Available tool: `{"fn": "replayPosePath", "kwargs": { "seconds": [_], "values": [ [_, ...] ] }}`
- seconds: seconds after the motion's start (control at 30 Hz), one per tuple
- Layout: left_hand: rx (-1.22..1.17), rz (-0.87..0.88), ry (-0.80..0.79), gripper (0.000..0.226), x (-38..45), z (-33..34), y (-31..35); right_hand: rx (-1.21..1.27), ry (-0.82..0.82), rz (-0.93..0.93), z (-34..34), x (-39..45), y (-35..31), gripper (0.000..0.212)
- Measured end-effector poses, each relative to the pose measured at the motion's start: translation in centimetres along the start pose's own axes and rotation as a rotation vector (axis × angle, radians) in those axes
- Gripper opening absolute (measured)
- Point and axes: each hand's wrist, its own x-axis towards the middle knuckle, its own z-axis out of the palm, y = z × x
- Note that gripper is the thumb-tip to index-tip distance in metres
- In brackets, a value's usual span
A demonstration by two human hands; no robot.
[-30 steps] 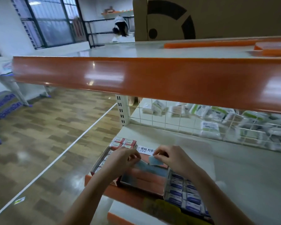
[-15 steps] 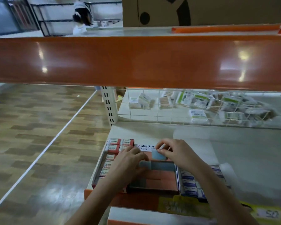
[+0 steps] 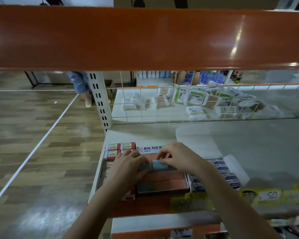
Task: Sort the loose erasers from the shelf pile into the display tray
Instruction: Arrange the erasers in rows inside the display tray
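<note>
An open display tray (image 3: pixel 162 190) sits at the shelf's front edge, lined with rows of salmon erasers and some blue-grey ones. My right hand (image 3: pixel 179 157) pinches a light blue eraser (image 3: pixel 158 165) over the tray's back row. My left hand (image 3: pixel 128 166) rests on the tray's left side, its fingertips touching the blue-grey erasers beside that piece. A white Korean label card (image 3: pixel 149 149) stands at the tray's back.
Red-and-white boxed erasers (image 3: pixel 113 149) lie left of the tray, blue-and-white ones (image 3: pixel 223 171) right of it. The orange upper shelf beam (image 3: pixel 145 38) hangs close overhead. A wire grid (image 3: pixel 197 104) with packets behind it closes the back. A person's legs (image 3: pixel 80 83) stand on the floor at left.
The camera has dropped lower and closer under the beam. My right hand has brought the blue eraser down to the tray's back row, while my left hand stays on the tray's left side.
</note>
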Motion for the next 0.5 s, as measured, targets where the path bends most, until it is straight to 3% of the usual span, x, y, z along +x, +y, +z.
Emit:
{"fn": "replayPosePath", "kwargs": {
  "seconds": [0.5],
  "values": [
    [-0.024, 0.045, -0.037, 0.032, 0.4, -0.2, -0.8, -0.189, 0.236, 0.049, 3.2, -0.5, -0.7, 0.017]
  ]
}}
